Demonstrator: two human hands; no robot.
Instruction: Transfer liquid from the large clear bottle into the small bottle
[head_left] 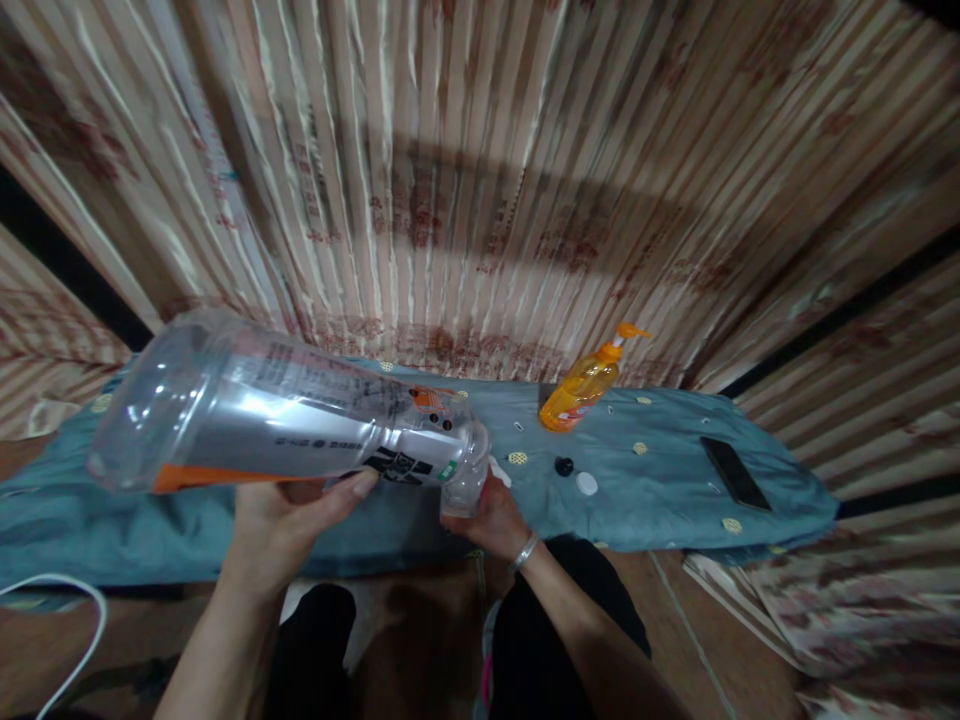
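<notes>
A large clear plastic bottle (300,410) with a silver and orange label lies tilted in the air, its wide base to the left and its narrow end to the right. My left hand (292,515) is wrapped under its middle, thumb along the label. At the narrow end, my right hand (491,520) is closed around a small clear plastic piece (463,480); I cannot tell whether this is the bottle's neck or a separate container. A bit of white shows beside the right fingers. The bottle looks see-through, with no contents that I can make out.
An orange pump bottle (579,392) stands on the teal cloth-covered surface (480,390). Near it lie a black cap (564,466) and a white cap (586,484). A dark phone (735,473) rests farther right. Pleated curtains (465,200) hang behind; a white cable (94,620) curves at lower left.
</notes>
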